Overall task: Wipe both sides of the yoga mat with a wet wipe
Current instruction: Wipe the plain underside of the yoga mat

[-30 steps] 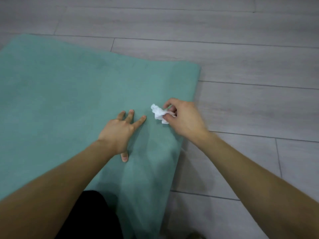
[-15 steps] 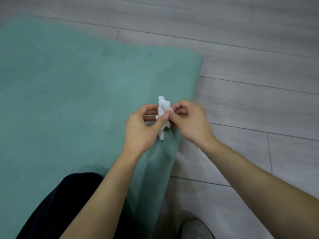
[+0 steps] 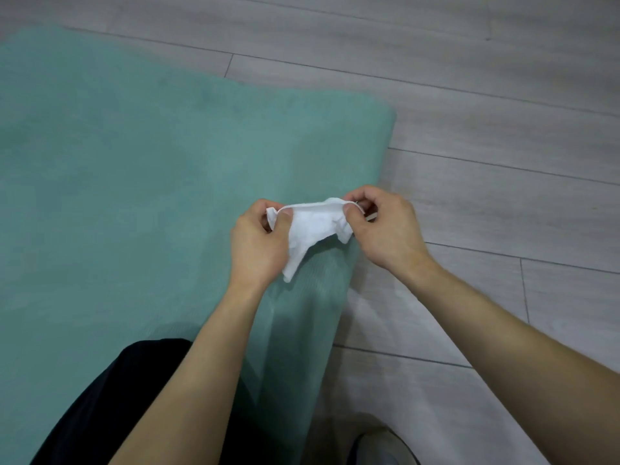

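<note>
A teal yoga mat (image 3: 134, 196) lies flat on the floor, filling the left and middle of the head view; its right edge runs under my hands. A crumpled white wet wipe (image 3: 313, 226) is stretched in the air just above that edge. My left hand (image 3: 260, 245) pinches the wipe's left end between thumb and fingers. My right hand (image 3: 382, 226) pinches its right end. A loose corner of the wipe hangs down between the two hands.
Grey wood-look floor planks (image 3: 469, 129) surround the mat at the back and right. My leg in dark trousers (image 3: 110, 404) rests on the mat at the bottom left. A shoe tip (image 3: 379, 448) shows at the bottom edge.
My left hand lifted off the mat and took hold of the wipe that my right hand held. Both hands then pulled apart, spreading the bunched wipe wider.
</note>
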Available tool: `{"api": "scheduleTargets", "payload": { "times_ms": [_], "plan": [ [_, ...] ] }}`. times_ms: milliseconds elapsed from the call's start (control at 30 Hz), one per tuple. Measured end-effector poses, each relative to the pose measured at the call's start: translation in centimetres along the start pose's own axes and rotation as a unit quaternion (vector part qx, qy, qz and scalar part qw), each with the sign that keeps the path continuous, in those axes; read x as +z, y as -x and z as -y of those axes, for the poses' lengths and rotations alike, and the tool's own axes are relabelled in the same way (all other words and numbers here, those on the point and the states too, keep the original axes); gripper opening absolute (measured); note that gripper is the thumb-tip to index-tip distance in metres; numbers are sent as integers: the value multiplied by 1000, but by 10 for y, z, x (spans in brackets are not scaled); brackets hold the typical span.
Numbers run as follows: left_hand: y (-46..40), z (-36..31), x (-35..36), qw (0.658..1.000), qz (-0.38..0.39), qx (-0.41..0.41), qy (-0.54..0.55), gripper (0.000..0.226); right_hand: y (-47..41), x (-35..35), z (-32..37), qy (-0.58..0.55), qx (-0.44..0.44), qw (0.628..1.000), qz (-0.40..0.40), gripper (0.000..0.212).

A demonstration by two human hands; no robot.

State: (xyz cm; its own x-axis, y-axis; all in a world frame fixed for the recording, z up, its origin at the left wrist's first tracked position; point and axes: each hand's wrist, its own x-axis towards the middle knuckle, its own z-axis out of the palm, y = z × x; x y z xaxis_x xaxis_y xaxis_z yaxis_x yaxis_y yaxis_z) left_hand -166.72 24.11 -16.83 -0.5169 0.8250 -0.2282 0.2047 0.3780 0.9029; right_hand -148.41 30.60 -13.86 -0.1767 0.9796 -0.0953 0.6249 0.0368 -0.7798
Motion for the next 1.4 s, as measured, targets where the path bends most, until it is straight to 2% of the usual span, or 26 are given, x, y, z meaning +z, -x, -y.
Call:
{"api": "scheduleTargets", "payload": {
  "times_ms": [167,267,367,467,533,567,600,667,733,767,833,867,967,1033,1067,1133,1167,1233,1267,1333,1400],
  "plan": [
    [-6,3,-6,1000,9,-16,-9,31,-7,-9,0,3,-17,999,27,15],
    [-4,1,-7,988,76,-100,93,29,-8,-8,2,-64,28,996,51,20],
    [2,-6,-6,939,124,-191,258,23,-6,-3,3,-124,46,989,72,22],
    [1,-11,-12,878,158,-210,401,11,-8,3,4,-220,115,966,66,19],
    [0,-15,-16,854,177,-204,445,20,-11,7,4,-283,188,940,28,11],
    [-1,-15,-16,862,176,-193,435,24,-13,7,3,-243,194,950,-20,16],
    [0,-16,-15,875,172,-178,416,27,-13,5,2,-152,162,972,-75,23],
    [1,-14,-14,899,161,-152,378,29,-5,-1,8,-28,17,989,-147,28],
    [1,-15,-13,903,160,-141,374,30,4,-2,20,-19,-129,988,-85,41],
    [0,-16,-14,900,164,-135,380,30,7,2,25,-13,-154,988,-17,53],
    [-1,-21,-14,898,175,-120,385,28,10,14,30,23,-145,982,120,66],
    [-1,-22,-14,902,179,-111,377,26,8,22,27,30,-127,980,150,60],
    [-6,-17,-16,952,140,-82,258,18,-5,34,21,53,-78,985,146,20],
    [-18,-7,-19,991,67,-15,110,12,-20,35,22,83,-56,985,139,16],
    [-26,-1,-22,998,23,34,39,10,-30,34,25,100,-52,986,123,15],
    [-53,14,-29,984,-59,133,-103,12,-64,27,30,152,-89,983,56,17],
    [-69,22,-33,967,-80,168,-172,18,-85,20,33,174,-120,977,9,26],
    [-104,37,-37,933,-86,191,-294,35,-130,8,39,217,-176,958,-63,52],
    [-118,44,-37,916,-80,192,-345,43,-152,6,37,247,-187,949,-63,62],
    [-135,56,-34,883,-65,195,-422,53,-175,19,22,349,-161,922,34,65],
    [-137,67,-30,863,-70,201,-459,58,-168,48,-2,416,-89,892,154,84]
  ]
}}
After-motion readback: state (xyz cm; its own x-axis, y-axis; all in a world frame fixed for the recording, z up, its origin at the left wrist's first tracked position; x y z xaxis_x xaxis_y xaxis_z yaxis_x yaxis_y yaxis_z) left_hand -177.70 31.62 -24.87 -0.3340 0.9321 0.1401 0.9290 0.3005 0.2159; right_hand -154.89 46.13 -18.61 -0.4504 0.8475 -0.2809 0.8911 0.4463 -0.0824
